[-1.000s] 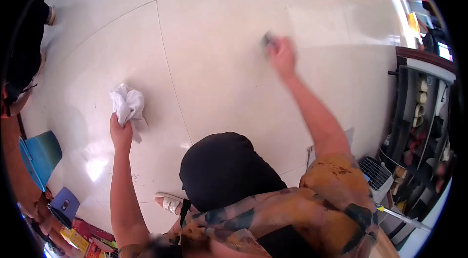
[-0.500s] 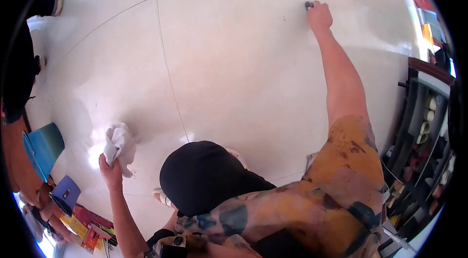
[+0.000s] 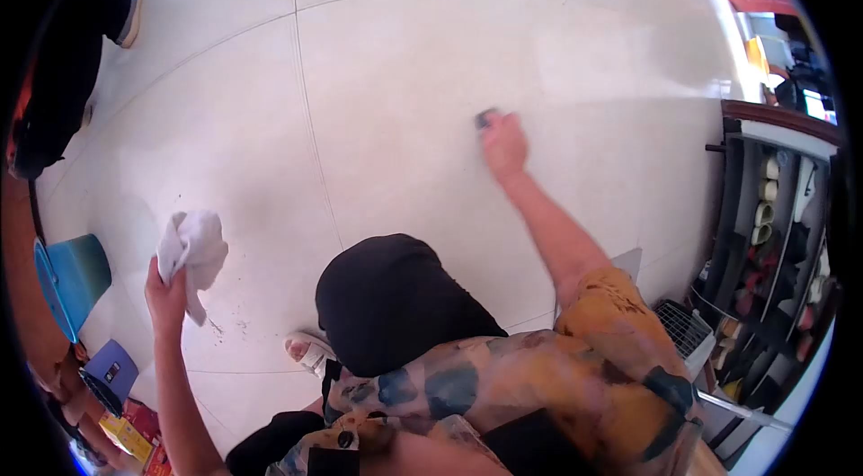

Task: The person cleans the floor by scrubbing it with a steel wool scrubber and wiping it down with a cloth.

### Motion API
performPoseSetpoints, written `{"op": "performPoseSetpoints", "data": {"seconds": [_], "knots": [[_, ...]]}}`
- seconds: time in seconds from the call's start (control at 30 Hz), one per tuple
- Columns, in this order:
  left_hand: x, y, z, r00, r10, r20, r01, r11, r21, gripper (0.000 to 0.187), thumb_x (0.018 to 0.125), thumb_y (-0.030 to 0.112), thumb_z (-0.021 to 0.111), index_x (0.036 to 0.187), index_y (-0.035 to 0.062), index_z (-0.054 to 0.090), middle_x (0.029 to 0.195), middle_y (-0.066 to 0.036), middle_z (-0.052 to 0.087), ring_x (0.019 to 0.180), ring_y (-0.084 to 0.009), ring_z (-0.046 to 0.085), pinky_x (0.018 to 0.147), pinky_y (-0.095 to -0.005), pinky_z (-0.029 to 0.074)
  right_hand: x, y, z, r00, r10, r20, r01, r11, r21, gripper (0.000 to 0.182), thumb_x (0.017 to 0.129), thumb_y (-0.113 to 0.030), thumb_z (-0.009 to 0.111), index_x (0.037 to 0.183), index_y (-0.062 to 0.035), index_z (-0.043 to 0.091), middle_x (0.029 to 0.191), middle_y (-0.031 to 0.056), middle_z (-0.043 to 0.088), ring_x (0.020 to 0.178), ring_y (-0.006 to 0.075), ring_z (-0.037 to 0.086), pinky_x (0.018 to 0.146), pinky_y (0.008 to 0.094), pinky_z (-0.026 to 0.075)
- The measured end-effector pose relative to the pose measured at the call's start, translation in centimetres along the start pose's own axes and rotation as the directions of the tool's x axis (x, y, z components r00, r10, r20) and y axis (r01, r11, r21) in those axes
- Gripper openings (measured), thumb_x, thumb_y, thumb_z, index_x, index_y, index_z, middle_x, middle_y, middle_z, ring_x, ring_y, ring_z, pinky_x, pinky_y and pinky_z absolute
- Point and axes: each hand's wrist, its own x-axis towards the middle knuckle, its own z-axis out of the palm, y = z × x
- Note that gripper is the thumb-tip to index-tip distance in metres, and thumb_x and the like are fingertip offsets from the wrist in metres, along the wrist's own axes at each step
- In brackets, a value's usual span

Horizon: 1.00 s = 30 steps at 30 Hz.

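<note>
Left hand (image 3: 164,296) closed around a bunched white rag (image 3: 193,247), held up off the floor; looks soft, light, limp, best gripped by a fistful. Right hand (image 3: 503,145) farther out, fingers curled on a small dark scrubber (image 3: 486,119) pressed to the floor (image 3: 387,71); likely light and firm, pinch from the top. Glossy pale tiles, probably slippery. Shoe rack (image 3: 773,242) at right, blue bin (image 3: 72,278) at left.
</note>
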Motion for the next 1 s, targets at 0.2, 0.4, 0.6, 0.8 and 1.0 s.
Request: {"op": "performPoseSetpoints", "data": {"seconds": [0.2,0.4,0.6,0.8,1.0], "knots": [[5.4,9.6,1.6,0.977,0.208,-0.037,-0.211,0.955,-0.208,0.035,0.085,0.022,0.059,0.110,-0.0023,0.060,0.091,-0.016,0.067,0.084,-0.0227,0.064,0.076,-0.0333,0.048,-8.3,-15.9,0.2,0.938,-0.136,0.320,0.013,0.934,0.357,0.025,0.075,-0.020,0.063,0.097,-0.0091,0.059,0.096,0.0149,0.055,0.088,0.0339,0.059,0.072,0.0454,0.048],[4.8,16.6,5.0,0.971,0.238,0.016,-0.174,0.754,-0.634,0.046,0.089,0.040,0.058,0.099,-0.0039,0.064,0.083,-0.009,0.066,0.076,-0.0154,0.060,0.071,-0.0307,0.048,-10.4,-20.7,-7.4,0.684,-0.376,0.625,-0.144,0.770,0.621,0.029,0.074,-0.022,0.065,0.099,-0.0074,0.063,0.096,0.0124,0.062,0.091,0.0277,0.059,0.078,0.0373,0.048],[3.9,14.8,5.2,0.923,0.353,0.153,-0.063,0.529,-0.846,0.053,0.089,0.048,0.052,0.102,-0.0014,0.064,0.091,-0.011,0.065,0.084,-0.0160,0.059,0.074,-0.0294,0.047,-16.1,-18.2,-14.8,0.693,-0.330,0.641,-0.077,0.851,0.520,0.027,0.077,-0.009,0.064,0.104,-0.0032,0.063,0.095,0.0073,0.063,0.082,0.0135,0.060,0.074,0.0290,0.049],[2.5,15.0,3.9,0.906,0.378,0.188,0.003,0.439,-0.898,0.055,0.092,0.051,0.042,0.106,0.0006,0.062,0.093,-0.009,0.063,0.083,-0.0167,0.058,0.072,-0.0297,0.046,-12.8,-20.6,-21.8,0.560,-0.269,0.783,-0.371,0.764,0.528,0.036,0.080,-0.006,0.060,0.115,-0.0005,0.058,0.101,0.0091,0.062,0.088,0.0156,0.060,0.078,0.0301,0.048],[2.4,16.6,8.1,0.929,0.314,0.198,-0.066,0.664,-0.745,0.045,0.089,0.038,0.052,0.108,-0.0028,0.060,0.098,-0.018,0.062,0.089,-0.0241,0.060,0.077,-0.0343,0.046,-11.3,-19.9,-20.8,0.518,-0.262,0.815,-0.340,0.811,0.477,0.065,0.085,-0.018,0.058,0.143,-0.0066,0.030,0.123,0.0114,0.053,0.087,0.0185,0.061,0.074,0.0307,0.051]]}}
